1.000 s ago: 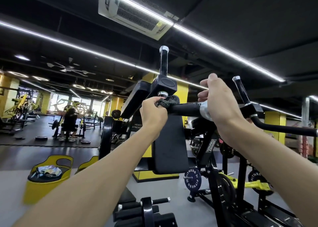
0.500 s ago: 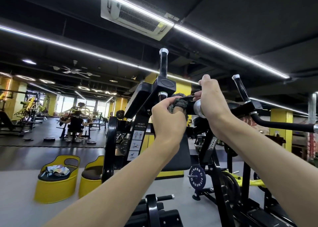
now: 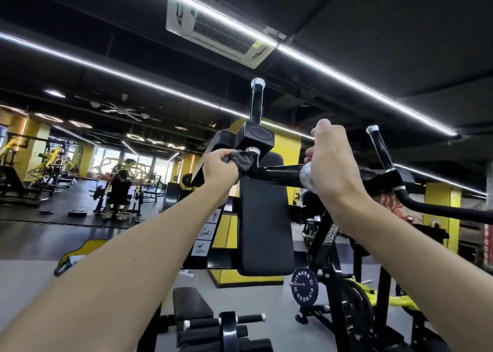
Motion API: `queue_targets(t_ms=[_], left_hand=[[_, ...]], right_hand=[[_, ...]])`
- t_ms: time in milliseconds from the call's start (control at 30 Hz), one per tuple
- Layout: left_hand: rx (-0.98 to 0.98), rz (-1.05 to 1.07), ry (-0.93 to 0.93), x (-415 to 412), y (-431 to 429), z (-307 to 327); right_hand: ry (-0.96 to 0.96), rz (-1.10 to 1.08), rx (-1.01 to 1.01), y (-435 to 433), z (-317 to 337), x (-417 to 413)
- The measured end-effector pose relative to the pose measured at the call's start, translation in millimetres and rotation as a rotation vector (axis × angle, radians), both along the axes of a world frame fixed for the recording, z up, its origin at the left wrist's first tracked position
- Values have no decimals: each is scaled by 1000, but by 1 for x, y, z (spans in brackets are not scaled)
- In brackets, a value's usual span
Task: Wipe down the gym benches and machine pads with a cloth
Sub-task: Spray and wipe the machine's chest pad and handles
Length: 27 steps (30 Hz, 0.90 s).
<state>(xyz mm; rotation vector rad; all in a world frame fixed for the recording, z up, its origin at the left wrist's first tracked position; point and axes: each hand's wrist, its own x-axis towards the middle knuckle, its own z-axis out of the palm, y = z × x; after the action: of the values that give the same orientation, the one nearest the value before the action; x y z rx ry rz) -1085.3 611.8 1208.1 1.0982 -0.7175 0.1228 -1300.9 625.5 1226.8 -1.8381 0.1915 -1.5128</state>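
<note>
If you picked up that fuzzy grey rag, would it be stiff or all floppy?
Probably floppy: the fuzzy dark grey cloth bunches up in the left hand and moulds against the black metal handle bar. It is likely light too, since it sits small inside one fist. Its nubbly pile looks grippy, not slippery.

At the left end of the black horizontal handle bar [image 3: 277, 174], the dark grey crumpled cloth [image 3: 238, 161] is held by the left hand [image 3: 220, 165], just under the black square bracket block [image 3: 257, 135]. The bar's right end is gripped by the right hand [image 3: 330, 162]. The black upright rectangular back pad [image 3: 264, 218] is set behind and below the bar, between both hands. The black flat seat pad [image 3: 190, 303] is placed near, lower left of it. The blue round weight plate [image 3: 304, 287] is hung lower right of the back pad. A seated person [image 3: 121, 189] is located far left.
</note>
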Motion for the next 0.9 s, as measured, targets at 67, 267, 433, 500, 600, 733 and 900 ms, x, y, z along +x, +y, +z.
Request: queue_targets(t_ms=[67,267,433,500,600,733,900], left_hand=[[1,-49,47,1,-15,-3],[-49,-38,34,-6,-19,-11],[-48,-31,7,-30,-3,-13],[-42,-44,-2,-39,3,-13],[-39,-79,9,-57,13,-15],[-51,-98,12,-83,29,-15],[-83,-144,-9,-121,52,-17]], right_hand=[[7,-2,-10,-2,0,0],[7,-27,-89,-6,-1,4],[24,-53,-131,-7,-3,4],[23,-49,-137,-7,-4,4],[9,-38,-140,-9,-5,6],[15,-25,-127,-9,-4,4],[19,7,-98,-10,-3,4]])
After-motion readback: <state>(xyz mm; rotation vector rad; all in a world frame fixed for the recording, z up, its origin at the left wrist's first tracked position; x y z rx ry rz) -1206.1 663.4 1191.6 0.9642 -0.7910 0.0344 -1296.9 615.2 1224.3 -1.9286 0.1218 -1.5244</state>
